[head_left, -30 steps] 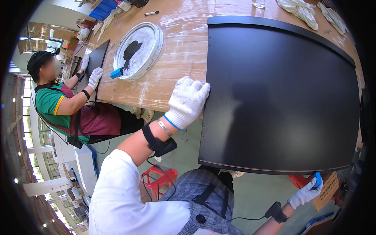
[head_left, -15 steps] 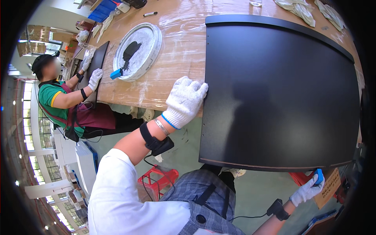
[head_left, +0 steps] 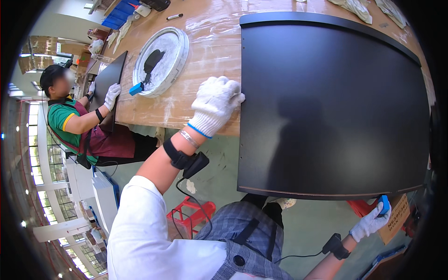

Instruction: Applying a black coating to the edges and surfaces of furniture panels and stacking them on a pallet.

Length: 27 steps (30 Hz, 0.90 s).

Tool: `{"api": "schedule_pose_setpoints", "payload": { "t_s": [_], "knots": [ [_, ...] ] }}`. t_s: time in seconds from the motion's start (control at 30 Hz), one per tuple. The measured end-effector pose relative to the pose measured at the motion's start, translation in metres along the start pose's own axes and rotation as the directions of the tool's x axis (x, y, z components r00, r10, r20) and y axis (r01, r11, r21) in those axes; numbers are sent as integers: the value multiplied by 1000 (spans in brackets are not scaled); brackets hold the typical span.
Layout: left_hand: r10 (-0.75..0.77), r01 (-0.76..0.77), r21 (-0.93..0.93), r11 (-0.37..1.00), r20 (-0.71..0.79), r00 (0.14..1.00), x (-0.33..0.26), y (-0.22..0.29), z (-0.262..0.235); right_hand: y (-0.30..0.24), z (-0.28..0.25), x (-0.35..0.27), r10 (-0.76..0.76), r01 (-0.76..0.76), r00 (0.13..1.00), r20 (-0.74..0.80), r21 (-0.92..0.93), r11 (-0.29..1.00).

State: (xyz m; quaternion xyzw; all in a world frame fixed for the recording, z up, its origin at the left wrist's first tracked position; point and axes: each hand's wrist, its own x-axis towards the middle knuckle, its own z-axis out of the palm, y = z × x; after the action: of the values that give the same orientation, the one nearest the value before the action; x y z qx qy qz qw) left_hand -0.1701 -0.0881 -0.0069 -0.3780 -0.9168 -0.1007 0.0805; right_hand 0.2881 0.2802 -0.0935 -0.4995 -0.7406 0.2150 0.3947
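Note:
A large black panel [head_left: 326, 107] with a raised strip along its far edge lies on the table, its near side jutting over the front. My left hand [head_left: 215, 103], in a white knit glove, is closed at the panel's left edge, its fingertips partly hidden. At the near right edge, my gloved right hand [head_left: 368, 225] pinches a small blue block [head_left: 384, 204] against the panel's rim. A thin brownish line runs along that near edge. Left of the panel is a round white lid [head_left: 179, 65] bearing black paste [head_left: 153, 61] and another blue block [head_left: 136, 88].
The wooden table [head_left: 210, 46] is covered with clear film. A marker [head_left: 174, 17] and cloths [head_left: 352, 9] lie toward its far side. On the left, a co-worker [head_left: 70, 112] in gloves handles another dark panel [head_left: 109, 84]. A red stool [head_left: 191, 214] and a cardboard piece [head_left: 394, 219] are below.
My right hand and the blue block have shifted slightly right along the near edge. My left hand stays at the left edge. The co-worker's far hand has moved down along their panel.

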Motion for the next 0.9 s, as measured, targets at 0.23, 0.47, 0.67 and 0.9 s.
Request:
{"api": "schedule_pose_setpoints", "payload": {
  "t_s": [0.23,0.47,0.67,0.9],
  "knots": [
    [71,-75,93,993,42,997,17,1,3,-2,2,-3,-15,14,999,-37,-31,999],
    [153,-162,155,974,68,986,20,7,-1,-2,2,-4,14,-13,1000,-14,47,999],
    [140,-156,148,977,111,984,18,8,-3,-7,5,-4,8,-7,999,-34,40,999],
    [131,-143,159,977,82,988,26,8,-1,-11,4,-3,-22,22,1000,-19,0,1000]
  ]
}}
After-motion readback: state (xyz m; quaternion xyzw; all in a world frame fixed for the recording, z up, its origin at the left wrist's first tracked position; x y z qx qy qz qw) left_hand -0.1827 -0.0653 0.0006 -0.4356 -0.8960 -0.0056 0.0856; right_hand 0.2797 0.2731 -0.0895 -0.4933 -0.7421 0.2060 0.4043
